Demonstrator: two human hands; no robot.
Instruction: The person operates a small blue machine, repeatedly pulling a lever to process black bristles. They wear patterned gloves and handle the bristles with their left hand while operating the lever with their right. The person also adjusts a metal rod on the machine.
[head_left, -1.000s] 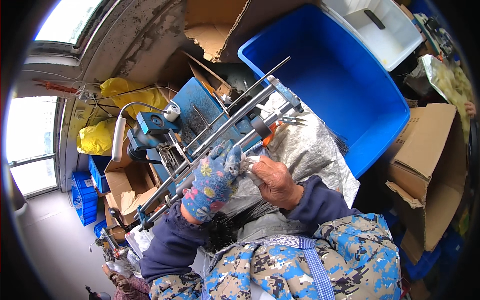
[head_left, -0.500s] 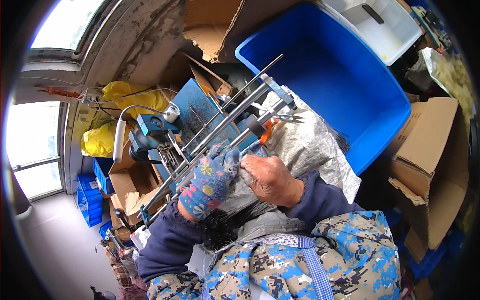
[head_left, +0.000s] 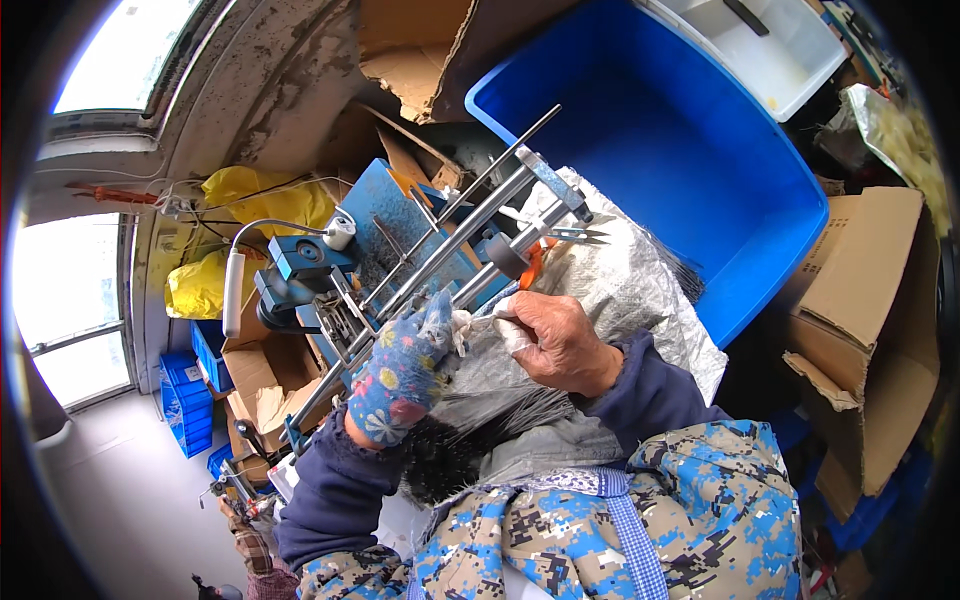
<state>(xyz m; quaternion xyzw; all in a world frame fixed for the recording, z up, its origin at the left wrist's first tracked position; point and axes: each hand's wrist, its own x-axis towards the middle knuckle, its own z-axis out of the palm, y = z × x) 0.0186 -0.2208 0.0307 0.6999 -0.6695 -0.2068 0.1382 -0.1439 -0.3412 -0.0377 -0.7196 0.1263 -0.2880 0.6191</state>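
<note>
Tub (head_left: pixel 700 150) behind the rod machine (head_left: pixel 440 250), cardboard boxes (head_left: pixel 860 320) right

One head-worn fisheye view looks steeply down from close above the person's lap. It faces the metal rod machine (head_left: pixel 440 250) and blue tub (head_left: pixel 680 150); straight edges bend toward the rim.

Gloved left hand (head_left: pixel 400 375) and bare right hand (head_left: pixel 555 340) grip a wire bundle (head_left: pixel 490 385).
</note>
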